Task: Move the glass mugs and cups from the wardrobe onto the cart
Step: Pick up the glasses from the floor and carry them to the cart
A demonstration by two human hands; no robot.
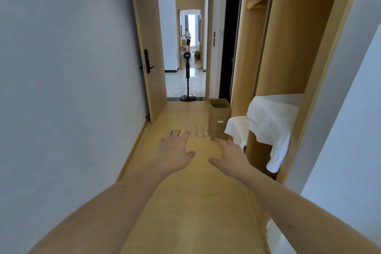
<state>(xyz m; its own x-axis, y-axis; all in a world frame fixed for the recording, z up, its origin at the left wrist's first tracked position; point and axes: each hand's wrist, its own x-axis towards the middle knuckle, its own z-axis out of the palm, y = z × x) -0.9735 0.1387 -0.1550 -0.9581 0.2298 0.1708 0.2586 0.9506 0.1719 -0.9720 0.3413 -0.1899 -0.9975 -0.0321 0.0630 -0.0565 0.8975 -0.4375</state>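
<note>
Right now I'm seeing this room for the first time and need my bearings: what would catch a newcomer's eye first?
Two bare arms reach forward over the light wooden floor, the left hand and right hand both open and holding nothing. Just beyond the fingers, a small cluster of clear glass cups stands on the floor beside a brown cardboard box. To the right, a white cloth drapes over a shelf of the open light-wood wardrobe.

Both hands (175,150) (228,155) empty, glasses (199,131) on floor.
</note>
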